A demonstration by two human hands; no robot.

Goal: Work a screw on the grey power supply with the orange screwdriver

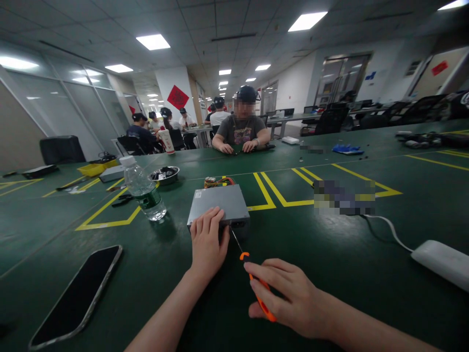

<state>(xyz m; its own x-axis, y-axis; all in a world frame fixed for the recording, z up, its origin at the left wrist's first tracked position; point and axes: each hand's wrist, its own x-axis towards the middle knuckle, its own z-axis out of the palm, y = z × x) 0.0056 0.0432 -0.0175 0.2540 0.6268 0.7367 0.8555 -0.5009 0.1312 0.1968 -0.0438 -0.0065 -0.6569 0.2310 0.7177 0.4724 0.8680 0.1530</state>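
A grey metal power supply box (pixel 220 203) lies on the green table (pixel 330 274) in front of me, coloured wires (pixel 219 181) trailing from its far end. My left hand (pixel 208 243) rests on the box's near edge, fingers together and pressed flat on its top. My right hand (pixel 289 298) is closed around the orange handle of a screwdriver (pixel 256 286). Its thin shaft points up and left, and the tip meets the box's near face beside my left fingers.
A black phone (pixel 78 293) lies at the near left. A water bottle (pixel 144 188) stands left of the box, a metal bowl (pixel 164 174) behind it. A white adapter with a cable (pixel 441 261) sits at right. A person sits across the table; others sit farther back.
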